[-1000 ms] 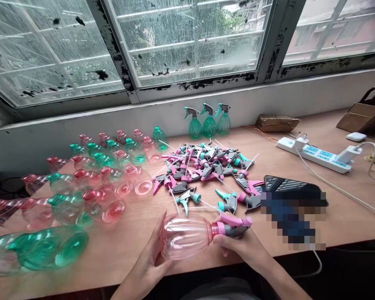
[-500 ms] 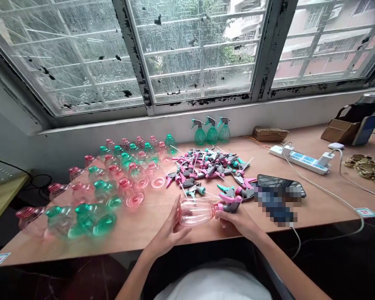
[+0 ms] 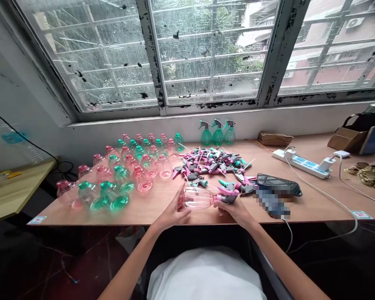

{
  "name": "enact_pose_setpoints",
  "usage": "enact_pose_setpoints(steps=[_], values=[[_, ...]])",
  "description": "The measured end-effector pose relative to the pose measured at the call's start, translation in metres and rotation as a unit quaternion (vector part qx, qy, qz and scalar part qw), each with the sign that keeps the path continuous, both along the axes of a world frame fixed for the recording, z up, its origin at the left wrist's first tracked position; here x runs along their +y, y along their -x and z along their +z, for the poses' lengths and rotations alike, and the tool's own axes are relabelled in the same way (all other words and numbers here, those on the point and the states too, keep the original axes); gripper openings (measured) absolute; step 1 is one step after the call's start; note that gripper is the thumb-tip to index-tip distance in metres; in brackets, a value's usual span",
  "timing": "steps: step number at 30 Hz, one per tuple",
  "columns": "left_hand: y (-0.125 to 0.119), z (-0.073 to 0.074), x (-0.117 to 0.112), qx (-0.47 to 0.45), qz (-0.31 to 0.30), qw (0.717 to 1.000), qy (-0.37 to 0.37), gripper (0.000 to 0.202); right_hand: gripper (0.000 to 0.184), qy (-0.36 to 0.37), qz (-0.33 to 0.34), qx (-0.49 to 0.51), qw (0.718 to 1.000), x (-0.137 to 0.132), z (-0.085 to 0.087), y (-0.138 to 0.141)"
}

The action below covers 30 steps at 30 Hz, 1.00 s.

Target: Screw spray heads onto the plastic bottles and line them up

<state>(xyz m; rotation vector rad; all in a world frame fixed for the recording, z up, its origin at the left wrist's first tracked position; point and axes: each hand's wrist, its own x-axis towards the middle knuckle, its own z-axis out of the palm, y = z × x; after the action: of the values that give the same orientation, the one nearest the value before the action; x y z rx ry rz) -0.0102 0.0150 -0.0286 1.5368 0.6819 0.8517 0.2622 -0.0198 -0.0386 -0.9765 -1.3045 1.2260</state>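
Note:
A clear pink spray bottle [image 3: 198, 198] lies sideways in the air between my hands, just over the table's front edge. My left hand [image 3: 176, 210] is wrapped round its base end. At the neck, my right hand [image 3: 234, 210] grips the pink and grey trigger spray head [image 3: 228, 195], which sits at the bottle's mouth. Whether the collar is fully screwed down I cannot tell. Beyond the bottle lies a heap of loose trigger heads [image 3: 212, 160], pink, teal and grey, with thin tubes. Several open pink and green bottles [image 3: 143, 179] stand in rows to the left.
Three green bottles with spray heads [image 3: 218, 135] stand by the wall under the window. Right of the heap lie a dark phone [image 3: 278, 184], a blurred device, and a white power strip [image 3: 301, 163] with cables. Farther right are a cardboard box [image 3: 346, 139] and gold-coloured pieces [image 3: 371, 177].
The camera view has tilted and shifted, so the table's left end shows more. Both hands still hold the bottle and its spray head in nearly the same pose.

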Motion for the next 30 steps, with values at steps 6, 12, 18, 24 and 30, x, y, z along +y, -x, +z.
enact_pose_setpoints(steps=[6, 12, 18, 24, 30], values=[[-0.007, 0.01, 0.0, -0.013, 0.021, 1.0, -0.019, 0.04, 0.036, -0.008, -0.004, -0.014, 1.0, -0.003, -0.001, 0.002], [-0.014, 0.016, 0.003, -0.034, 0.016, 0.999, -0.025, 0.037, 0.038, -0.007, -0.012, -0.019, 1.0, -0.004, -0.003, 0.004], [-0.013, 0.016, 0.009, -0.064, -0.011, 0.998, 0.004, 0.035, 0.037, -0.003, -0.009, -0.022, 1.0, 0.001, -0.008, 0.0], [-0.009, 0.007, 0.006, -0.086, 0.006, 0.996, 0.021, 0.038, 0.039, 0.017, 0.013, -0.016, 1.0, 0.003, -0.005, 0.0], [-0.007, -0.007, 0.006, -0.09, 0.039, 0.995, 0.02, 0.039, 0.033, 0.055, 0.039, -0.014, 0.998, 0.004, 0.002, -0.001]])
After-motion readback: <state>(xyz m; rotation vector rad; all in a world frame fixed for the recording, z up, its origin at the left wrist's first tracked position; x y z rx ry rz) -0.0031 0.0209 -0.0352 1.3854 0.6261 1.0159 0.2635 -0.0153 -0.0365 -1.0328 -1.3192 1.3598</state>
